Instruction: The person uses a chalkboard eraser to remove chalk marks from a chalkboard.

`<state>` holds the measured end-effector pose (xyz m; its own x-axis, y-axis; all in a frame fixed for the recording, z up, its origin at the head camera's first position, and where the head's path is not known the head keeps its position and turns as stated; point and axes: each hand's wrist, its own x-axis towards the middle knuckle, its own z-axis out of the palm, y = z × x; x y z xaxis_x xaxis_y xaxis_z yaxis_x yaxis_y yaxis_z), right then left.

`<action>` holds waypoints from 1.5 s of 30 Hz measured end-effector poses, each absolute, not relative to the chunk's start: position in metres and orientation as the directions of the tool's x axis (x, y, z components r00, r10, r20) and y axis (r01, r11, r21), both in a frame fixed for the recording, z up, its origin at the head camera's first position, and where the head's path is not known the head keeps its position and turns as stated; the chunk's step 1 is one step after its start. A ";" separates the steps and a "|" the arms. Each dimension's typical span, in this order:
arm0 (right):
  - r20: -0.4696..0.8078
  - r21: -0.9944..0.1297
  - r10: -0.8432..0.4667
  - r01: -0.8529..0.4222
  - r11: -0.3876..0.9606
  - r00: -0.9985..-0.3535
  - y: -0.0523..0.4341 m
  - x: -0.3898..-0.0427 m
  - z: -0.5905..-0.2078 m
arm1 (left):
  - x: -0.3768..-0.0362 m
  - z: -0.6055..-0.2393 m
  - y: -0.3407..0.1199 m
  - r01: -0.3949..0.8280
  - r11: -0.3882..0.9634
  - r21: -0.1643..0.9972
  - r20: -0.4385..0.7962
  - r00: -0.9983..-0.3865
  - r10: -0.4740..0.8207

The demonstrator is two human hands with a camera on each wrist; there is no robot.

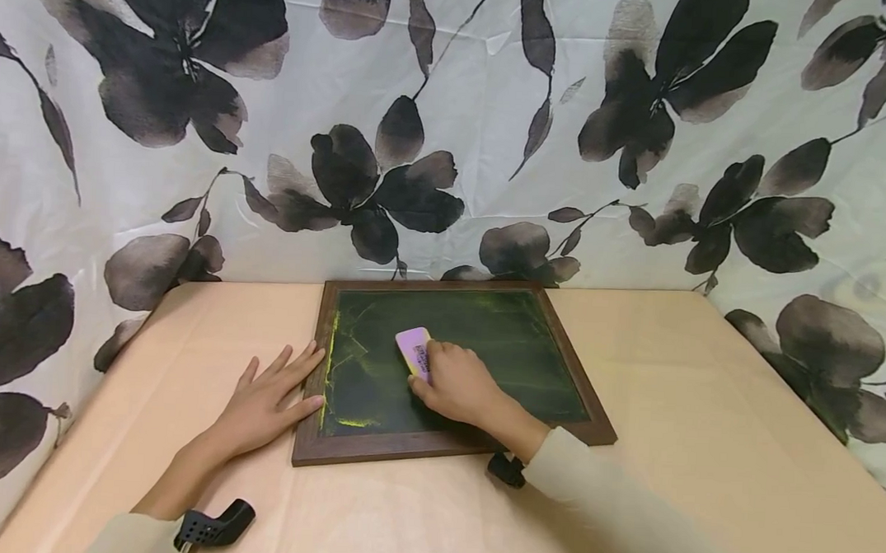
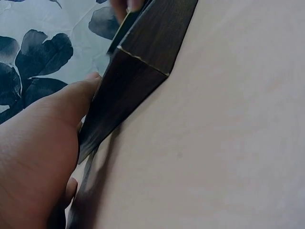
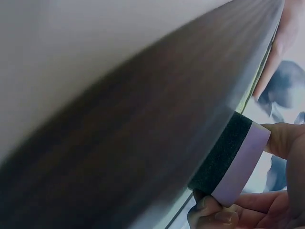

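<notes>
- A pink eraser (image 1: 414,351) was gripped by the right hand (image 1: 456,386), fingers curled round it, and pressed on the green surface of a chalkboard (image 1: 484,344).
- The chalkboard lay flat on the table (image 1: 704,420), near the flowered curtain (image 1: 495,105).
- The left hand (image 1: 267,401) was laid flat, fingers spread and straight, touching the board's left frame edge.

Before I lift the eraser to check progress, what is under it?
The eraser, gripped by the right hand, sits with its dark felt side down on the green chalkboard. Yellow chalk smears show around it; whatever marks lie directly beneath are covered.
</notes>
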<state>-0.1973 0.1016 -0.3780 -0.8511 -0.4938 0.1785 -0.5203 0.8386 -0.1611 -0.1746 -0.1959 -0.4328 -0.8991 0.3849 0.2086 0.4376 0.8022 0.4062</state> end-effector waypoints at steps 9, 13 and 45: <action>0.124 -0.107 -0.540 -0.552 0.827 -0.833 0.047 -0.203 -0.373 | -0.177 -0.434 -0.198 0.441 0.796 0.414 0.220 -0.897 0.383; 0.093 -0.089 -0.569 -0.576 0.813 -0.817 0.037 -0.204 -0.372 | -0.177 -0.434 -0.199 0.444 0.794 0.415 0.221 -0.896 0.385; -0.130 -0.145 -0.871 -0.860 0.489 -0.474 0.073 -0.186 -0.352 | -0.171 -0.432 -0.205 0.445 0.796 0.411 0.197 -0.895 0.399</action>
